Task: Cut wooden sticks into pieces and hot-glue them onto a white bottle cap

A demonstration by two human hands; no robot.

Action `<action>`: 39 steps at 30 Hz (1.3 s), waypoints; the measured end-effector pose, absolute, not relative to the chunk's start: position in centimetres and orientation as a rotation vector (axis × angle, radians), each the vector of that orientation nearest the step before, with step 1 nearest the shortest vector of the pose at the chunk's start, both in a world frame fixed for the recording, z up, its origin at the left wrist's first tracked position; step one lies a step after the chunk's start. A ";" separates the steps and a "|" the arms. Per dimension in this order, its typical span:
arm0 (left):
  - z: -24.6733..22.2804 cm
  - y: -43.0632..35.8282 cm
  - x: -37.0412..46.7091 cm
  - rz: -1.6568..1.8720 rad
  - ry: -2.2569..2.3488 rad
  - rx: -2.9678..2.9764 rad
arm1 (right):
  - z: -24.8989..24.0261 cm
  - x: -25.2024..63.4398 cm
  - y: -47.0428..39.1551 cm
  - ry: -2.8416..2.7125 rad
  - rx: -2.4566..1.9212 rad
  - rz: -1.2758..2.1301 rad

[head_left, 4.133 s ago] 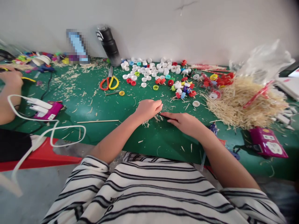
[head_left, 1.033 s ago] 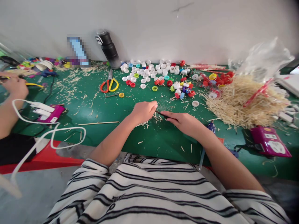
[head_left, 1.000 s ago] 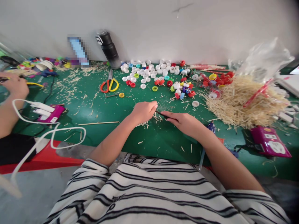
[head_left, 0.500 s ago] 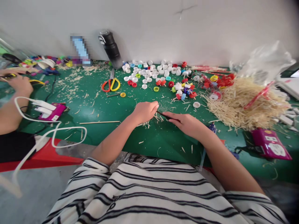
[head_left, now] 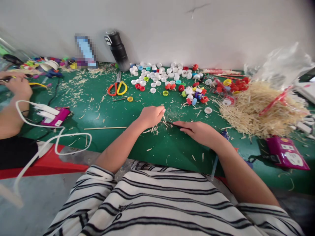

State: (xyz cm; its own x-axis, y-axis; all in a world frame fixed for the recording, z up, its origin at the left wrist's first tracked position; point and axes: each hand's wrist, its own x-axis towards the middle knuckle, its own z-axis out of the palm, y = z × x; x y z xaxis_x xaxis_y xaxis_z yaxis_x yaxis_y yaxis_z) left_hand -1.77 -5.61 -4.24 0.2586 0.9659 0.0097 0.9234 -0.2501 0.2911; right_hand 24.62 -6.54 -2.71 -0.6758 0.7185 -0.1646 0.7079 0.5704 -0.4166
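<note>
My left hand (head_left: 153, 116) is closed in a pinch on a thin wooden stick (head_left: 164, 117), whose pale end sticks out below the fingertips. Most of that stick is hidden in the fingers. Facing it, my right hand (head_left: 198, 131) is wrapped around a dark-handled knife (head_left: 176, 125), its tip pointing left toward the stick. The thin blade is hard to make out. Under both hands lie pale wood shavings (head_left: 154, 129) on the green tabletop (head_left: 157, 147). Left of my forearm a long wooden stick (head_left: 105, 128) rests flat.
Scissors (head_left: 117, 88), a black bottle (head_left: 117, 50) and many bottle caps (head_left: 159, 77) stand toward the wall. At right are a heap of wooden sticks (head_left: 261, 108) and a purple power block (head_left: 286, 152). Another person's hand (head_left: 19, 88) works at far left, near a white cable (head_left: 73, 153).
The knife and my right hand have drawn slightly right, away from my left hand. My left hand has shifted a little left, and the stick's end now shows below it.
</note>
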 end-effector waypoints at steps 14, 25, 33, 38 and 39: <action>-3.9 -6.1 -1.2 0.295 1.726 2.295 | -3.2 23.7 -6.2 -2.682 -1.178 0.603; -3.8 -6.5 -0.5 0.309 1.691 2.336 | -3.4 23.2 -6.2 -2.707 -1.221 0.535; -3.8 -6.5 -0.3 0.305 1.696 2.361 | -2.9 23.3 -6.1 -2.655 -1.216 0.763; -3.7 -6.3 -0.5 0.289 1.739 2.322 | -2.9 23.5 -6.2 -2.669 -1.224 0.786; -3.7 -6.3 -0.5 0.281 1.745 2.311 | -2.9 23.6 -6.2 -2.673 -1.228 0.782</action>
State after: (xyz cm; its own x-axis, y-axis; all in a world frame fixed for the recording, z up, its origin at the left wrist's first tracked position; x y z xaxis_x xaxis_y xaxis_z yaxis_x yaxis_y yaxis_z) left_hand -0.54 -6.25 -3.73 0.2720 0.9622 0.0132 0.9177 -0.2635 0.2973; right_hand 23.57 -6.25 -2.94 -0.6705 0.7320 -0.1210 0.6817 0.5435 -0.4898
